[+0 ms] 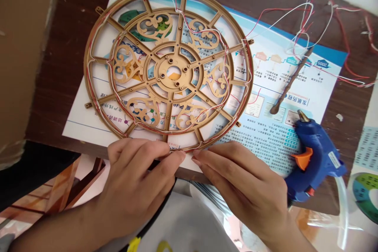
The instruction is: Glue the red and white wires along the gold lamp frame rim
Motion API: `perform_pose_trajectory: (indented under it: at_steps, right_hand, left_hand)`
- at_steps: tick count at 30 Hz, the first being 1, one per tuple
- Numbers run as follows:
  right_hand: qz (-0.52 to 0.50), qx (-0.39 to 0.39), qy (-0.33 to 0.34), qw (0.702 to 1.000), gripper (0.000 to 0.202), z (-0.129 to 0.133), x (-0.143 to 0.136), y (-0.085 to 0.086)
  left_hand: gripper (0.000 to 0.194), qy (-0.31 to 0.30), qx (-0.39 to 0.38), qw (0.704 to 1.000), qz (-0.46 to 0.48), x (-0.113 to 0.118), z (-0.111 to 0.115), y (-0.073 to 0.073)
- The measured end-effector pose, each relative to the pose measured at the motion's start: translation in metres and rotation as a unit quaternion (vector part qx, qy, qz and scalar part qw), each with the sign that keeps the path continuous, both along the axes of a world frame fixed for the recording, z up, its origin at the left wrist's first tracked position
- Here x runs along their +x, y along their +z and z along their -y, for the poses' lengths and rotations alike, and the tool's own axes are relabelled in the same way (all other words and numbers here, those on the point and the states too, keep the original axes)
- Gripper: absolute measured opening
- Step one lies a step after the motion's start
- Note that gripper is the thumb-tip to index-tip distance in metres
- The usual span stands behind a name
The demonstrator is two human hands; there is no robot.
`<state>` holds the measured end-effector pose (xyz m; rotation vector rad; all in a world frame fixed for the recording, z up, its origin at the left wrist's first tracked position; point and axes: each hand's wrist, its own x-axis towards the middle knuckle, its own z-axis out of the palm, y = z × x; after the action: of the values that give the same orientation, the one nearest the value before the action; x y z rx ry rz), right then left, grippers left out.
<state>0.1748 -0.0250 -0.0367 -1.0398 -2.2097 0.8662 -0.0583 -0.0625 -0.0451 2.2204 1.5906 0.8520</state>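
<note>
A round gold frame [173, 71] with spokes and scroll ornaments lies on a printed sheet [265, 130]. Thin red and white wires [226, 53] run around its outer and middle rings. My left hand [144, 177] is closed at the frame's near edge, with its fingertips pressed on the rim and wire. Close to its right, my right hand [242, 181] is closed too, thumb and forefinger pinched at the same rim beside the wire. What exactly lies between the fingertips is too small to tell.
A blue glue gun [315, 153] lies at the right, beside a brown stick [291, 82]. Loose wires [304, 19] tangle at the upper right. Cardboard [23, 47] stands at the left, and the dark table [76, 8] ends below the hands.
</note>
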Motion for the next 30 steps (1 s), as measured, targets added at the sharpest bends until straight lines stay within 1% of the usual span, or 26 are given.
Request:
perform_pose_trajectory:
  at_steps: [6,18,27,30]
  right_hand:
    - [0.003,-0.007,0.004,1.000,0.033,-0.001,-0.001,-0.002]
    - [0.010,-0.016,0.011,1.000,0.025,-0.004,-0.010,0.002]
    - [0.016,-0.017,-0.005,1.000,0.019,-0.004,-0.013,0.002]
    - [0.010,-0.019,-0.002,1.000,0.022,-0.004,-0.012,0.001]
  left_hand:
    - [0.024,0.003,-0.004,1.000,0.004,-0.001,0.001,0.000]
    - [0.022,0.006,-0.001,1.000,0.001,0.000,-0.002,0.001]
    - [0.019,0.000,0.004,1.000,-0.007,0.000,-0.002,0.001]
    - [0.019,-0.002,0.000,1.000,0.000,-0.001,-0.002,0.001]
